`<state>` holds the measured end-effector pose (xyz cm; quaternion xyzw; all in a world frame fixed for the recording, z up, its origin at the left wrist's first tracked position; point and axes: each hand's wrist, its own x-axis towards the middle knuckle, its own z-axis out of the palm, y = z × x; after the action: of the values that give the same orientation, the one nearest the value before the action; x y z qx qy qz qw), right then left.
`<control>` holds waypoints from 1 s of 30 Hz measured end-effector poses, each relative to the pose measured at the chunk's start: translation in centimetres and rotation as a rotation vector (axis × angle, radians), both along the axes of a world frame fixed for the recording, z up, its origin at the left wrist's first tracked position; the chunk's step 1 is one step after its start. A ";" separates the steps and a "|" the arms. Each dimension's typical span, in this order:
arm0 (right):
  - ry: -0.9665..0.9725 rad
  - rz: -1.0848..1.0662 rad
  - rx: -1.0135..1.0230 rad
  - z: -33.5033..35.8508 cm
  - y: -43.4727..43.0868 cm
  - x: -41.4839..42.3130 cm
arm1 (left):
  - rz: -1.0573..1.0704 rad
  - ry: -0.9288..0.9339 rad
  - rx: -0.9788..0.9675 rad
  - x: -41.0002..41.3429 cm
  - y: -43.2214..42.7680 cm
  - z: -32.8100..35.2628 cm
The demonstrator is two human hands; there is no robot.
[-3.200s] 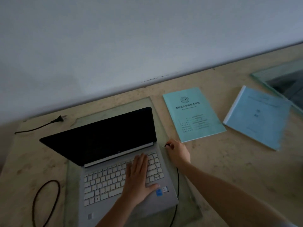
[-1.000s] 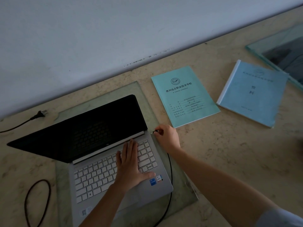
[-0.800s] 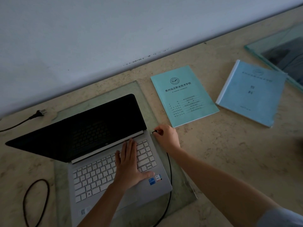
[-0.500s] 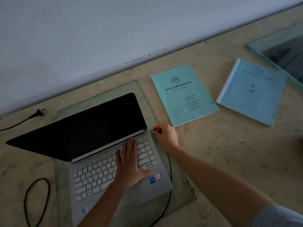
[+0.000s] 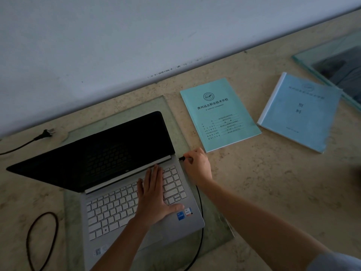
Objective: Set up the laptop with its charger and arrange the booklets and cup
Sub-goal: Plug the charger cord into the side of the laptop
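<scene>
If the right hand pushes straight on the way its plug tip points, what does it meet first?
The laptop, at its right side edge by the hinge. The right hand pinches the charger plug with its tip aimed left at that edge; they look just apart, but depth is unclear.

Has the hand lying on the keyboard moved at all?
No. The left hand still lies flat on the keyboard, thumb tip beside the blue sticker.

Showed, under dim light, a pale grey wall [image 5: 136,45] scuffed at its base and a mottled beige tabletop [image 5: 273,182] overlaid with a glass pane [image 5: 136,113] and, far right, a second pane [image 5: 332,61].
</scene>
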<state>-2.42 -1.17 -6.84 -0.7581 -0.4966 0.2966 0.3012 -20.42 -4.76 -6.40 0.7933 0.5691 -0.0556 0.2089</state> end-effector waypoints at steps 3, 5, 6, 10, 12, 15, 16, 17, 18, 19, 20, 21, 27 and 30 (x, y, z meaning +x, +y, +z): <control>-0.008 0.004 -0.014 0.0 0.0 -0.1 | 0.000 -0.001 0.000 0.0 0.0 -0.1; -0.017 -0.002 -0.027 0.0 -0.2 -0.4 | -0.001 0.007 0.001 0.0 0.0 -0.2; -0.019 -0.010 -0.034 0.0 -0.3 -0.6 | 0.000 0.009 0.002 0.0 0.0 -0.2; 0.009 -0.036 -0.038 0.2 -0.4 -1.1 | -0.003 0.012 0.007 -0.1 0.0 -0.2; -0.005 -0.013 -0.050 0.2 -0.4 -1.2 | -0.002 0.010 0.004 -0.1 0.0 -0.3; -0.047 0.023 -0.064 0.1 -0.4 -1.1 | 0.003 0.007 0.000 -0.1 0.1 -0.5; -0.055 0.024 -0.058 0.1 -0.4 -1.1 | 0.004 0.007 -0.001 -0.1 0.2 -0.5; -0.059 0.026 -0.051 0.1 -0.4 -1.1 | 0.004 0.006 -0.003 -0.1 0.2 -0.5; -0.062 0.029 -0.044 0.0 -0.4 -1.1 | 0.004 0.007 -0.004 0.0 0.2 -0.5; -0.061 0.032 -0.040 0.0 -0.5 -1.1 | 0.004 0.010 -0.002 0.0 0.2 -0.4; -0.060 0.035 -0.036 0.0 -0.5 -1.1 | 0.004 0.012 0.001 0.0 0.2 -0.4; -0.060 0.040 -0.032 0.0 -0.6 -1.1 | 0.005 0.014 0.001 0.1 0.2 -0.3; -0.033 0.092 -0.049 0.0 -0.9 -0.7 | 0.009 0.030 -0.001 0.3 0.1 0.2; -0.042 0.161 -0.039 0.4 -1.3 -1.0 | 0.009 0.011 0.010 0.4 -0.3 0.6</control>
<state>-3.43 -2.45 -6.43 -0.7277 -0.5561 0.3133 0.2511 -20.07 -5.02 -5.81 0.7914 0.5742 -0.0565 0.2021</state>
